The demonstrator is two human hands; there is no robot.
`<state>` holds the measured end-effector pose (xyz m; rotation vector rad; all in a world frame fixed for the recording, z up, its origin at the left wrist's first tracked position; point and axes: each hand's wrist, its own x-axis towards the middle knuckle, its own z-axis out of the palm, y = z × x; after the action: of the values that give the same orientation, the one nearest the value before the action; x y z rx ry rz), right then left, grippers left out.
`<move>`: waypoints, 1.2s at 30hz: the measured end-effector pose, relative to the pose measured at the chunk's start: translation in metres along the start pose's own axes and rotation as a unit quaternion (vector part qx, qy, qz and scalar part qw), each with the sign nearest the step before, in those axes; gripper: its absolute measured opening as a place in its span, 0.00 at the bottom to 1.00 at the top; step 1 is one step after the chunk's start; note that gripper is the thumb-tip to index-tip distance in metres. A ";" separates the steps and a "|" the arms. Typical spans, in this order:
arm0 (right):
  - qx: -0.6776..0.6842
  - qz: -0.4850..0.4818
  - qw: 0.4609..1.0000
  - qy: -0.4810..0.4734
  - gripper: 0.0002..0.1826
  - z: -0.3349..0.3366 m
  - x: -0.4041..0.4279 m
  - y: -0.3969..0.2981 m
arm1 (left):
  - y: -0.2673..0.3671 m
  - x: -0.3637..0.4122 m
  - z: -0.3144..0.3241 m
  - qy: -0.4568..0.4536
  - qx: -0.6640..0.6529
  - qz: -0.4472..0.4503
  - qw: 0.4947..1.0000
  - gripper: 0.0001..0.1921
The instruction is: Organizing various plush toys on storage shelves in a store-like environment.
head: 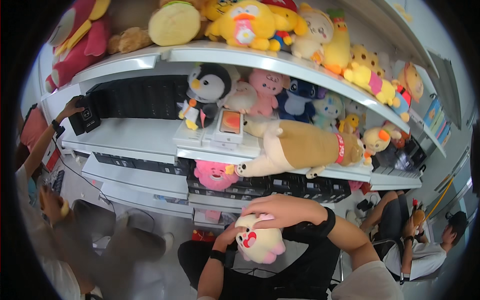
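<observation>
A cream plush toy (264,240) with pink feet and a red open mouth is held above my lap, its face turned to the left. My left hand (227,237), with a black band at the wrist, grips the toy's left side by the face. Across its top lies my right hand (287,210), fingers spread over the head near a pink ear. That wrist wears a wide black band too. Both hands partly hide the toy.
Ahead, a white shelf (123,133) holds black boxes (150,96), a penguin plush (210,88), a phone box (229,123) and a long dog plush (307,144). A co-worker's hand (73,108) touches a black box at left. Another person (423,255) sits at right.
</observation>
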<state>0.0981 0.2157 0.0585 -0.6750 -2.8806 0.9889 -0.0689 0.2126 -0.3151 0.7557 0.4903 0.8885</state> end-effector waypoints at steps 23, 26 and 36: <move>0.591 0.154 0.648 0.455 0.19 0.171 -0.161 0.261 | 0.062 -0.021 0.025 0.428 0.274 -0.086 0.857 0.32; 0.569 0.157 0.734 0.335 0.27 0.180 -0.142 0.229 | 0.069 -0.014 0.054 0.428 0.250 -0.037 0.868 0.30; 0.588 0.146 0.738 0.298 0.38 0.164 -0.131 0.211 | 0.053 0.027 0.148 0.297 0.266 0.032 0.916 0.29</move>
<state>0.2735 0.2164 -0.1820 -0.9835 -1.1837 1.8358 0.0168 0.2005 -0.1812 0.9944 1.2912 1.0603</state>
